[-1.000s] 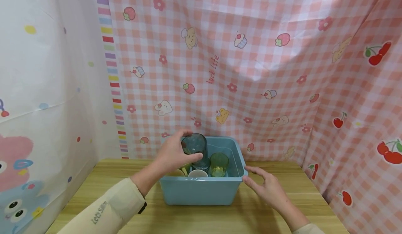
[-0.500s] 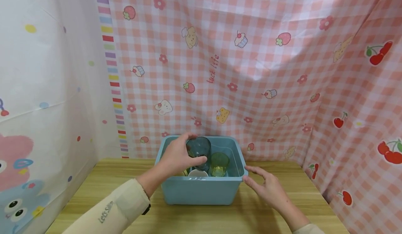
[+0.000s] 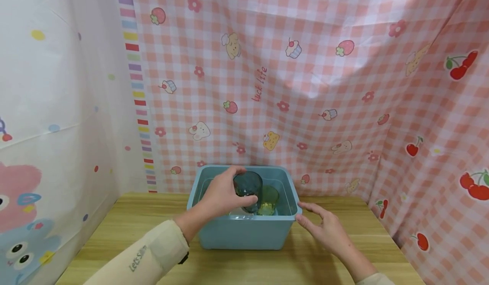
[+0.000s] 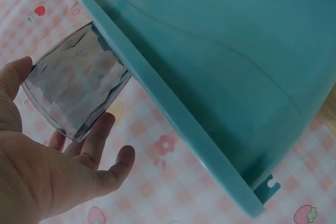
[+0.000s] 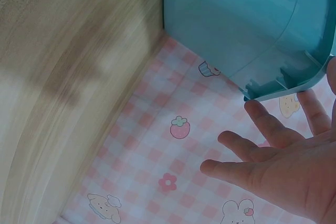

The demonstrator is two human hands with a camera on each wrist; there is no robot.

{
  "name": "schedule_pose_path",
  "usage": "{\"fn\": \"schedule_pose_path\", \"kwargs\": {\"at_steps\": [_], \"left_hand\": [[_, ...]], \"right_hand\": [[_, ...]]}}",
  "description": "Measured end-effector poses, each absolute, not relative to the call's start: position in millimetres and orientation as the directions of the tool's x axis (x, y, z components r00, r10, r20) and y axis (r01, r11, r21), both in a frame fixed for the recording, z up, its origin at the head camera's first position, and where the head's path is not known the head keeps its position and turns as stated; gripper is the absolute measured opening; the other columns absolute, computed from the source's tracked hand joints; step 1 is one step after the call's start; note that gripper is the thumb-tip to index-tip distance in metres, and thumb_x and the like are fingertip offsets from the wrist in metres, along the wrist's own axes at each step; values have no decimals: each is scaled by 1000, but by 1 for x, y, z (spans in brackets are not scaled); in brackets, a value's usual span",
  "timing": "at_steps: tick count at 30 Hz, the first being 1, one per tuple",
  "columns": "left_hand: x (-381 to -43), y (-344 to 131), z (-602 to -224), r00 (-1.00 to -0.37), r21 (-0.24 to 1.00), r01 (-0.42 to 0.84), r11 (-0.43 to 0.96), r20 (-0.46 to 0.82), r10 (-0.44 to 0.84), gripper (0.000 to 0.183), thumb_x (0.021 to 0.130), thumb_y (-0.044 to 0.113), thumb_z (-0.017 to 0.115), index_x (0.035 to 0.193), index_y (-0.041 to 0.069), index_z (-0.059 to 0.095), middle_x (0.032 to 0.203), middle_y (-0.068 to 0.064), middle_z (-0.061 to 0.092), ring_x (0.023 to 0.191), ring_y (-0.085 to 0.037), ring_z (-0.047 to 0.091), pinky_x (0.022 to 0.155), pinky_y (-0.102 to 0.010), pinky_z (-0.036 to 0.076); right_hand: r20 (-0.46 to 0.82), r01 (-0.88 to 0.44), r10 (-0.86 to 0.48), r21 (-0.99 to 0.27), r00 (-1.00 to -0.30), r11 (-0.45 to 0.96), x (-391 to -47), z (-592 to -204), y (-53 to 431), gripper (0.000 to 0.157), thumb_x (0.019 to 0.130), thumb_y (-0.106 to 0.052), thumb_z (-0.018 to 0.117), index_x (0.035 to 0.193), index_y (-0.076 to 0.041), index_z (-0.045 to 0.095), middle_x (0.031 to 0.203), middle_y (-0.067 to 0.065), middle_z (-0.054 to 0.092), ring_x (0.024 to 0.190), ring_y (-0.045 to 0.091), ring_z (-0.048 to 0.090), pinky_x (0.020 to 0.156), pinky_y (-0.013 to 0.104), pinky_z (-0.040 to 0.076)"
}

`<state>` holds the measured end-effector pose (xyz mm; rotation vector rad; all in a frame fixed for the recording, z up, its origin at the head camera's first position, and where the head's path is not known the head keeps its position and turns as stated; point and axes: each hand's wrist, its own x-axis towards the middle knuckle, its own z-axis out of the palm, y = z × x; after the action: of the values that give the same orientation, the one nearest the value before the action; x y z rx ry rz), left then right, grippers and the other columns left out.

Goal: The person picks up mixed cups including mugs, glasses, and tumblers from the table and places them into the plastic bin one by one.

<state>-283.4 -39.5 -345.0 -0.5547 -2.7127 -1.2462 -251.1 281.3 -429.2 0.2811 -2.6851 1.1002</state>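
Note:
My left hand [image 3: 223,192] holds a dark tinted glass cup [image 3: 250,189] between thumb and fingers, over the blue plastic bin [image 3: 244,234]. In the left wrist view the glass cup [image 4: 79,80] is clear and faceted, partly hidden by the bin's rim [image 4: 157,95]. Inside the bin stands a green glass cup [image 3: 271,196], partly behind the held one. My left hand covers the left part of the bin's inside. At the bin's right front corner, my right hand [image 3: 326,229] touches the rim with thumb and forefinger; its other fingers [image 5: 262,124] are spread and fairly straight.
The bin stands on a wood-grain table [image 3: 153,221]. Behind it hangs a pink checked cloth [image 3: 282,85] with printed fruit and animals, which continues on the right. A white printed cloth [image 3: 68,106] hangs at the left.
My left hand has moved right and slightly down with the dark glass cup, from the bin's left part toward its middle, covering the pale cup there. The right hand stays at the rim.

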Motion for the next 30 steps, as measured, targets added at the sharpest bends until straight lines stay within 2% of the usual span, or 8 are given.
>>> {"fn": "schedule_pose_path", "kwargs": {"at_steps": [6,11,17,24,30], "left_hand": [[-283,-36,-349,-931,701,360,615,230,283,76,85,46,89,149,22,56,123,-4,71,100,-19,64,74,-35,55],[-284,-34,-350,-929,701,362,615,219,297,78,85,47,89,151,20,55,108,-9,71,85,-17,61,66,-34,52],[-283,-31,-350,-929,706,360,610,210,305,78,86,46,89,151,20,54,91,-3,66,74,-19,59,63,-35,51],[-284,-27,-352,-922,707,376,599,217,321,78,86,45,89,151,19,54,97,-8,68,73,-19,59,68,-35,52],[-284,-22,-354,-919,701,381,603,213,332,79,86,46,89,151,19,53,94,-7,67,73,-19,58,70,-35,52]], "right_hand": [[279,-259,-87,-670,-956,695,-253,-431,282,50,102,-49,71,145,-23,68,147,16,68,139,41,61,105,63,56],[266,-249,-86,-674,-960,696,-254,-432,282,52,102,-51,70,145,-24,67,148,15,67,140,41,60,106,63,55],[266,-248,-86,-667,-960,703,-253,-432,282,51,102,-51,70,145,-24,67,147,17,67,138,40,61,104,62,56],[283,-257,-85,-656,-955,709,-252,-430,281,48,102,-49,71,144,-25,68,145,16,69,129,34,66,98,54,58],[275,-250,-81,-659,-958,710,-251,-429,281,49,102,-49,71,144,-25,68,146,17,68,123,31,68,97,53,59]]}}
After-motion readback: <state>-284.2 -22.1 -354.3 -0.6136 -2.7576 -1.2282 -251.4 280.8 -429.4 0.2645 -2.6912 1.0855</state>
